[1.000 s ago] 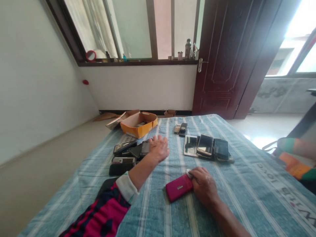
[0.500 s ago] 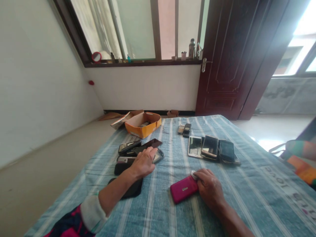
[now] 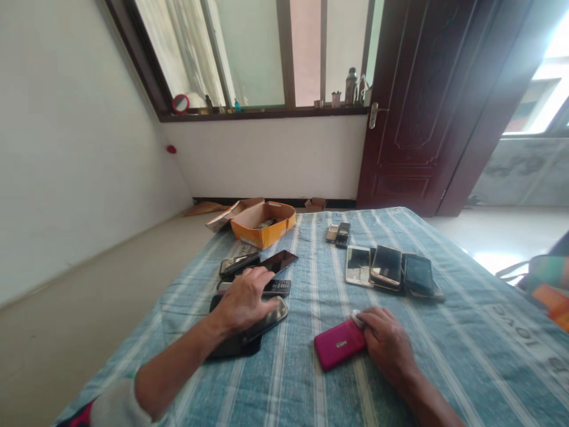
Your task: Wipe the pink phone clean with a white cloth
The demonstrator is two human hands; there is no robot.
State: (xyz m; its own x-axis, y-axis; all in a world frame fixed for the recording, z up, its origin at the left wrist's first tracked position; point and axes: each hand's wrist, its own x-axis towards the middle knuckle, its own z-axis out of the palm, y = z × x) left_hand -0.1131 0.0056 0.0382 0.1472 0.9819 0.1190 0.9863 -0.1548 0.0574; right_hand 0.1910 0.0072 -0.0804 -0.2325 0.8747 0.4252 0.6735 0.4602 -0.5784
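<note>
My left hand (image 3: 242,301) grips a dark phone with a silvery rim (image 3: 269,320), thumb along its upper edge; the palm side is hidden. Beneath it lies a flat black case-like piece (image 3: 233,350). Just beyond my fingers are a black keypad phone (image 3: 278,288), a dark slab phone (image 3: 281,261) and another dark phone (image 3: 239,264). My right hand (image 3: 389,343) is closed, its fingertips pinching a small white wad (image 3: 355,316) against the right end of a magenta phone (image 3: 338,345), which lies flat with its logo side up.
Several touchscreen phones (image 3: 386,265) lie grouped at the right. Farther back are two small keypad phones (image 3: 342,235). An opened orange box (image 3: 262,234) with things inside stands at the far left. All rest on a blue striped cloth (image 3: 306,391).
My left hand has drawn the silver-rimmed phone toward me and left, uncovering the keypad phone. My right hand and the magenta phone stay together; the view has shifted slightly.
</note>
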